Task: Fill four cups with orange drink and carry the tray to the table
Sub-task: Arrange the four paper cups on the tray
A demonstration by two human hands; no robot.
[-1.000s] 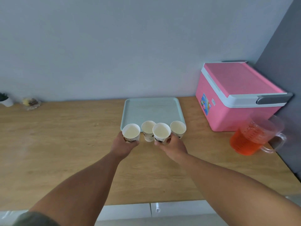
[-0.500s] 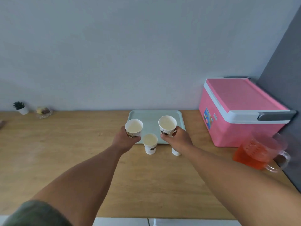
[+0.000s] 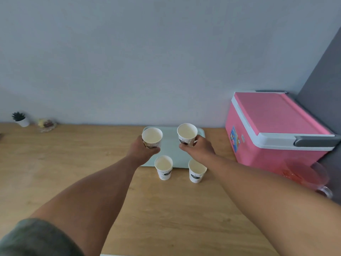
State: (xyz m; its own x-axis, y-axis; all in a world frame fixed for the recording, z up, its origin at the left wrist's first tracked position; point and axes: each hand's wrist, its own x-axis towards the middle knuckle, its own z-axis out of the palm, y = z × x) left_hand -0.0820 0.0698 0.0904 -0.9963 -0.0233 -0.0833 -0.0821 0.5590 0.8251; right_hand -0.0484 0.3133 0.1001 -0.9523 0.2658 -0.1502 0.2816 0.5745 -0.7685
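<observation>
A pale green tray (image 3: 171, 152) lies on the wooden counter (image 3: 73, 163) against the wall. My left hand (image 3: 142, 150) grips one empty white paper cup (image 3: 152, 136) above the tray's left side. My right hand (image 3: 198, 149) grips a second empty paper cup (image 3: 187, 132) above its right side. A third empty cup (image 3: 163, 168) and a fourth empty cup (image 3: 196, 170) stand upright on the counter just in front of the tray. A clear jug of orange drink (image 3: 304, 175) sits at the right, partly hidden by my right forearm.
A pink cooler box (image 3: 273, 126) with a white rim and grey handle stands to the right of the tray, by a grey side wall. A small potted plant (image 3: 20, 119) and a small glass dish (image 3: 47, 124) sit far left at the wall.
Both hands have lifted their cups and carried them forward over the tray. The other two cups stay on the counter. The view has tilted up.
</observation>
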